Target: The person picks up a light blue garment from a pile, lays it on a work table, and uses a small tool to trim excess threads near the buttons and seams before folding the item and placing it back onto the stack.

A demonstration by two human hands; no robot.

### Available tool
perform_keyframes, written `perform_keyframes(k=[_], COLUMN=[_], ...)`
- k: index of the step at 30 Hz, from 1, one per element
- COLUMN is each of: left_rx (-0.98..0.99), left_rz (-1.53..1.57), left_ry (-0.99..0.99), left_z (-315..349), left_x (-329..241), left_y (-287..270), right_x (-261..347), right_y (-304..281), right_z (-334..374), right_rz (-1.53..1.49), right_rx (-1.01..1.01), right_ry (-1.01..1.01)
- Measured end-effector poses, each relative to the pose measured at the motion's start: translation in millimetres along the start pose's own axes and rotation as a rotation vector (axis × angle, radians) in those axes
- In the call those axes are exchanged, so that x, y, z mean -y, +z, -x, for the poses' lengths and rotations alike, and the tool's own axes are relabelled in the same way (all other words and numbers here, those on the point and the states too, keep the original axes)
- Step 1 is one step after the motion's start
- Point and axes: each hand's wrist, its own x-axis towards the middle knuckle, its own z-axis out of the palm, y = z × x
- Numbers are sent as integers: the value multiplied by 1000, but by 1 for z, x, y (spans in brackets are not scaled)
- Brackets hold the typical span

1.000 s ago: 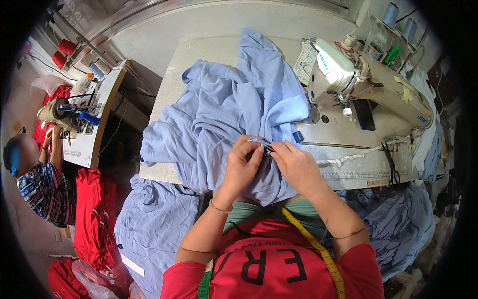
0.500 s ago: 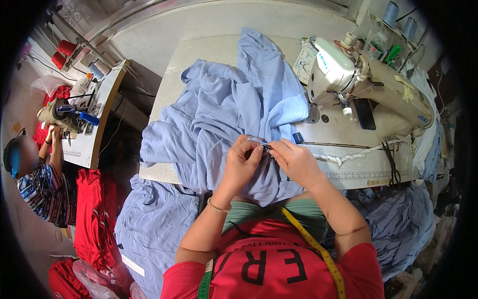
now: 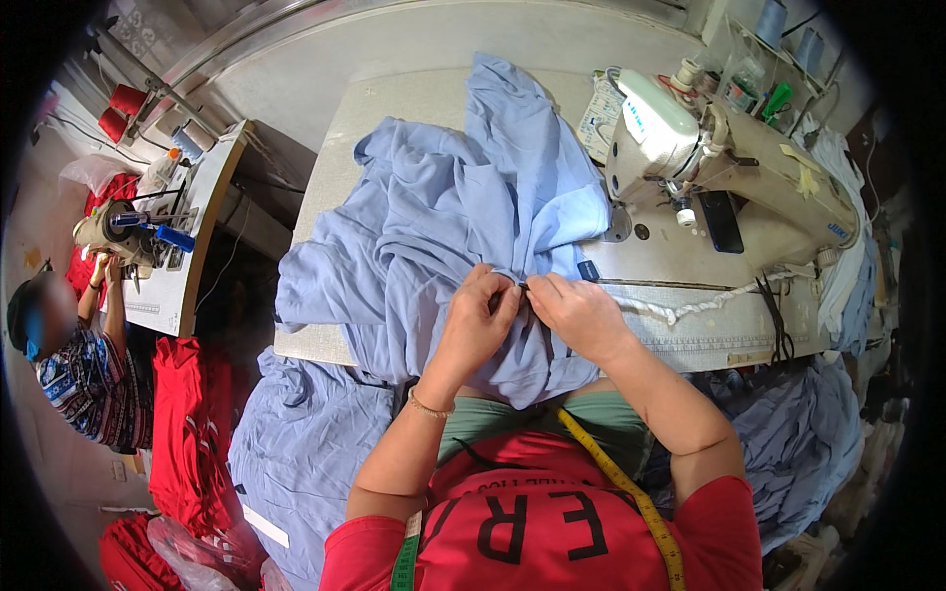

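A large light-blue garment (image 3: 424,197) lies crumpled over the table in front of me, its near part hanging into my lap. My left hand (image 3: 481,307) is closed in a pinch on the garment's edge. Close beside it, my right hand (image 3: 574,313) is closed too, thumb and fingertips pressed together against the same fabric. A small dark piece (image 3: 523,287) shows between the two hands' fingertips; its kind is too small to make out. A dark-blue tab (image 3: 588,270) lies just beyond my right hand.
A sewing machine (image 3: 729,167) stands at the right, with a phone (image 3: 721,223) beneath its arm. Black scissors (image 3: 774,320) and a white twisted cord (image 3: 680,313) lie nearer. More blue cloth (image 3: 305,443) is heaped at left. A co-worker (image 3: 84,364) sews at another table (image 3: 197,246).
My hands have drawn closer together, the right shifting slightly left. The fabric edge and dark piece, plainer before, are now mostly covered by my fingers.
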Motion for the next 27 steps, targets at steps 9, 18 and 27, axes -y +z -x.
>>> perform_keyframes(k=[9, 18, 27], left_rx=[12, 23, 36], left_rz=[5, 117, 133], left_ry=[-12, -78, -91], left_z=[-1, 0, -1], left_x=[-2, 6, 10], left_y=[0, -1, -1], right_x=[3, 6, 16], right_y=[-2, -11, -20], right_z=[-2, -4, -3], right_rz=[96, -346, -249], right_rx=[-13, -88, 6], right_ry=[-47, 229, 213])
